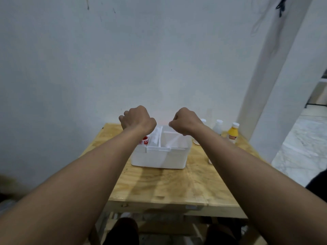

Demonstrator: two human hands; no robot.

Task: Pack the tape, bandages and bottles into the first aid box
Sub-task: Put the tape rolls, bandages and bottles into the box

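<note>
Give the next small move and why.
Probably lower the right hand to the nearest white bottle. It stands with two others on the table, right of the open box. Both the right and left hand hover curled above the box, apparently holding nothing.

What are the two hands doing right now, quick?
Left hand: curled shut, nothing seen in it.
Right hand: curled shut, nothing seen in it.

box [160, 156] on table [177, 184], bottles [233, 132] right of box
</note>
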